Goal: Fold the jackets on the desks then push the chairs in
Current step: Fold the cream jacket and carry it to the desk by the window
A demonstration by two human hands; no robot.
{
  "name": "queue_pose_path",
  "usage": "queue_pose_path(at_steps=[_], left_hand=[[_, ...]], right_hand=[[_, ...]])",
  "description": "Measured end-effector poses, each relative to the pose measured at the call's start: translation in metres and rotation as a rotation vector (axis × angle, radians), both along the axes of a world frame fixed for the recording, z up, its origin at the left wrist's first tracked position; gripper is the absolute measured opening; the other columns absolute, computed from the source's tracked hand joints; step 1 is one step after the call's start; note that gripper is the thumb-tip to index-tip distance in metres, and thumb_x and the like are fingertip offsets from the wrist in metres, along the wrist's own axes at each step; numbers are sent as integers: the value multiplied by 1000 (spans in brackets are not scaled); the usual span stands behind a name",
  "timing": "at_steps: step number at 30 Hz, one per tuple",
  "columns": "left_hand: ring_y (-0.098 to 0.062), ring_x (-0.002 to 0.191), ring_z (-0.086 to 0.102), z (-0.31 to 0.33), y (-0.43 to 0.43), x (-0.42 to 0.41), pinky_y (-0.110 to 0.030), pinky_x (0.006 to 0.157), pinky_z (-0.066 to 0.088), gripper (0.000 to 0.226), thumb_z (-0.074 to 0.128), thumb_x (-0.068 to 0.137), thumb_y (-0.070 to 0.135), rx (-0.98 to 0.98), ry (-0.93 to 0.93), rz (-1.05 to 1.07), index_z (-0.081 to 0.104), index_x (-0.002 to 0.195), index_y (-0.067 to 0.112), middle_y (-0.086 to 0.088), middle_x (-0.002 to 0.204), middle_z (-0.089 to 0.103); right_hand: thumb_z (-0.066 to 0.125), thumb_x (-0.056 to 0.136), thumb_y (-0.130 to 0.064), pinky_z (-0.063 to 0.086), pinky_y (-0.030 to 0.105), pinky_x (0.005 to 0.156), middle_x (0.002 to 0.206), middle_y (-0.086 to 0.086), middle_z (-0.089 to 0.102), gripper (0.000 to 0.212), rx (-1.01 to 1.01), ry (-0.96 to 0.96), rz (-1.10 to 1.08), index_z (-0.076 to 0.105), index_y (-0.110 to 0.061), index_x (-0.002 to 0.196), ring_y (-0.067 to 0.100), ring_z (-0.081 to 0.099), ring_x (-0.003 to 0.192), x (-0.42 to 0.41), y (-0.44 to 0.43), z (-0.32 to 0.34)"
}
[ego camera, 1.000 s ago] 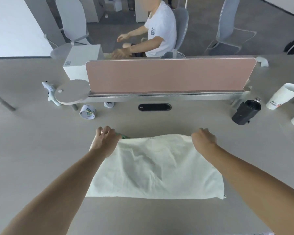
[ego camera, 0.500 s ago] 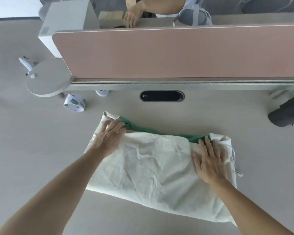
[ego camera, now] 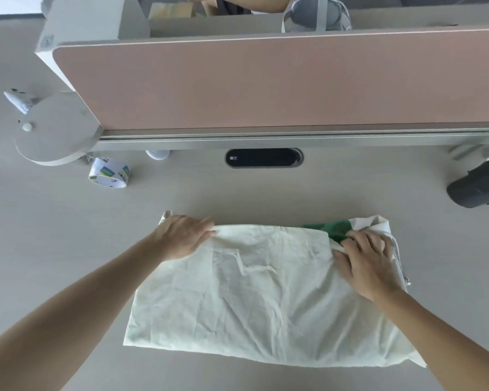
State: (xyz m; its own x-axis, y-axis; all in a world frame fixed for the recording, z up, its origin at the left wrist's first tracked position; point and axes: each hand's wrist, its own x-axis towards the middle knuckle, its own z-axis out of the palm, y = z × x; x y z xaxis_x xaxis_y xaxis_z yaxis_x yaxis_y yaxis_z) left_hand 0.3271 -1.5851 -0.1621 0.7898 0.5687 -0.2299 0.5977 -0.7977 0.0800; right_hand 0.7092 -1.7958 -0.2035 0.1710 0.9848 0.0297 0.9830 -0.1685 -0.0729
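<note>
A cream jacket (ego camera: 260, 300) lies folded into a wide rectangle on the pale desk (ego camera: 54, 249), with a green lining (ego camera: 335, 230) showing at its far right corner. My left hand (ego camera: 184, 238) lies palm down on the far left corner, fingers curled over the fold edge. My right hand (ego camera: 367, 263) presses on the far right corner, fingertips pinching the cream cloth beside the green lining. A drawstring cord (ego camera: 401, 266) hangs off the right edge. No chair is in view on my side.
A pink divider panel (ego camera: 266, 86) runs across the desk behind a black cable slot (ego camera: 263, 158). A tape roll (ego camera: 109, 176) and round lamp base (ego camera: 54, 131) sit at the left, a dark bottle (ego camera: 477, 187) at the right. Another person's arm (ego camera: 246, 1) shows beyond the divider.
The top layer has been drawn further over the green lining, which now shows only at the right corner. My right hand has gone from lying flat to pinching the cloth. The camera has moved closer.
</note>
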Motion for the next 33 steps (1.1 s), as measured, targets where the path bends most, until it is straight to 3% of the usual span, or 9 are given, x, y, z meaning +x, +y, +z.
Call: queue_pose_path(at_steps=[3, 9, 12, 16, 20, 23, 25, 27, 33], left_hand=[[-35, 68, 64, -3, 4, -6, -37, 66, 50, 62, -6, 87, 75, -21, -81, 49, 32, 100, 28, -4, 69, 61], [-39, 74, 66, -31, 19, -10, -41, 65, 55, 71, -5, 82, 81, -16, 45, 155, 41, 100, 29, -6, 74, 67], [-38, 55, 63, -43, 17, -24, -37, 52, 51, 73, 8, 91, 77, 80, -103, 166, 55, 85, 20, -10, 57, 63], [-39, 75, 67, -40, 18, -27, -37, 65, 49, 73, 19, 90, 75, 24, 47, 254, 63, 78, 18, -14, 71, 68], [-37, 92, 66, -33, 24, -16, -37, 77, 49, 57, 29, 98, 62, -36, 139, 324, 67, 88, 20, -14, 88, 71], [-36, 61, 64, -35, 22, -24, -35, 54, 49, 62, 26, 102, 56, 49, -110, 224, 61, 73, 15, -8, 64, 65], [-35, 46, 57, -39, 16, -36, -32, 42, 44, 52, 36, 101, 50, 120, -286, 192, 55, 71, 13, -5, 54, 55], [-34, 50, 60, -41, 12, -40, -33, 43, 46, 40, 43, 96, 44, 142, -266, 213, 56, 78, 11, -5, 59, 57], [-41, 66, 65, -36, 14, -19, -41, 59, 51, 56, 31, 100, 55, 45, -9, 455, 60, 80, 11, -16, 69, 64]], right_hand=[[29, 104, -45, 33, 54, 100, 91, 8, 61, 51, 137, -47, 75, 58, -7, 83, 34, 59, 96, 12, 15, 11], [39, 104, -35, 43, 51, 99, 97, 18, 67, 46, 215, -73, 268, 62, -1, 83, 40, 64, 98, 45, 72, 2], [26, 107, -41, 49, 45, 73, 67, 15, 58, 58, 203, -71, 330, 55, -7, 70, 38, 61, 66, 54, 83, 2], [8, 101, -62, 44, 34, 43, 52, 5, 57, 73, -47, 6, 306, 53, -15, 68, 33, 55, 42, 58, 95, 5], [17, 100, -59, 45, 33, 60, 75, 4, 67, 60, -284, -38, 289, 59, -21, 82, 33, 67, 74, 49, 109, 14], [18, 99, -64, 47, 33, 61, 73, -6, 60, 55, -371, -69, 267, 55, -28, 80, 30, 65, 75, 53, 114, 12], [17, 101, -65, 43, 31, 49, 64, -4, 52, 60, -153, -124, 315, 52, -24, 74, 32, 59, 56, 58, 107, 1], [24, 106, -53, 40, 32, 44, 64, 4, 51, 60, 47, -137, 398, 59, -15, 75, 33, 54, 47, 66, 98, -14], [49, 97, -31, 44, 46, 63, 82, 11, 56, 30, 160, -201, 231, 64, -11, 80, 36, 57, 66, 52, 103, -16]])
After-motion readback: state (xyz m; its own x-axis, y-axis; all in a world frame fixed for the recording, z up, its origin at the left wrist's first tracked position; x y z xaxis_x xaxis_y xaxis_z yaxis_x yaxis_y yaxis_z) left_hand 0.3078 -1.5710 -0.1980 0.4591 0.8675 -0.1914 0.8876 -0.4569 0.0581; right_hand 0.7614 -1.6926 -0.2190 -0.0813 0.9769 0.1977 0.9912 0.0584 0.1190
